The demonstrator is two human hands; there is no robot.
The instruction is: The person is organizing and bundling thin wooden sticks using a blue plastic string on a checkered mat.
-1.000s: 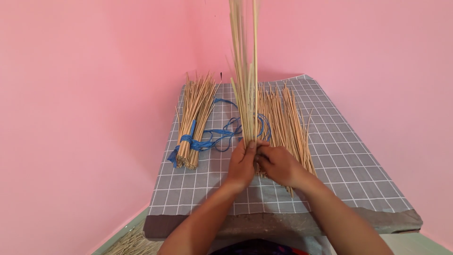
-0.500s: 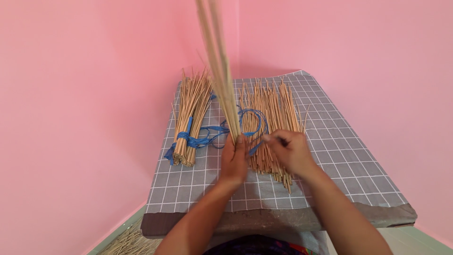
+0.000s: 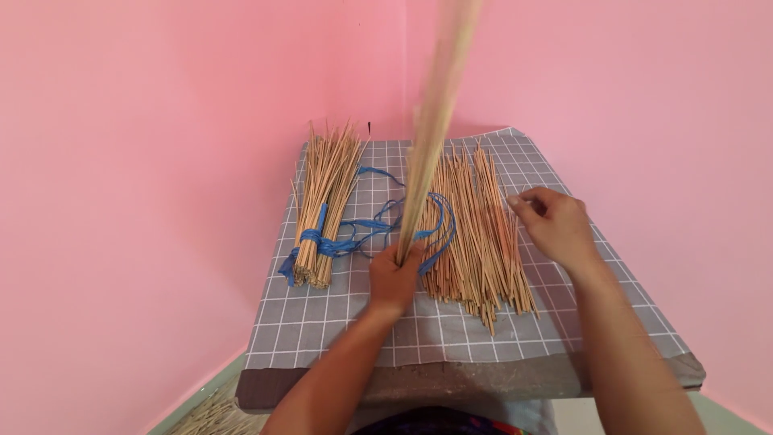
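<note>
My left hand [image 3: 394, 278] grips the lower end of a thin bunch of long tan sticks [image 3: 431, 129], held upright, tilted slightly right and blurred. My right hand [image 3: 555, 225] hovers over the right edge of a loose pile of sticks [image 3: 475, 234] lying on the grey checked cloth [image 3: 338, 322]; its fingers are curled, and I cannot tell whether it pinches a stick. A tied bundle of sticks [image 3: 322, 201], bound with blue string [image 3: 322, 242], lies on the left of the cloth. Loose blue string [image 3: 378, 225] trails between bundle and pile.
The cloth covers a small table set in a corner of pink walls [image 3: 145, 161]. More sticks [image 3: 209, 415] lie on the floor at the lower left. The table's front edge [image 3: 451, 383] is near my body.
My right hand left the upright bunch and moved right over the loose pile. The left hand alone now holds the bunch, which swung from leaning left to leaning right.
</note>
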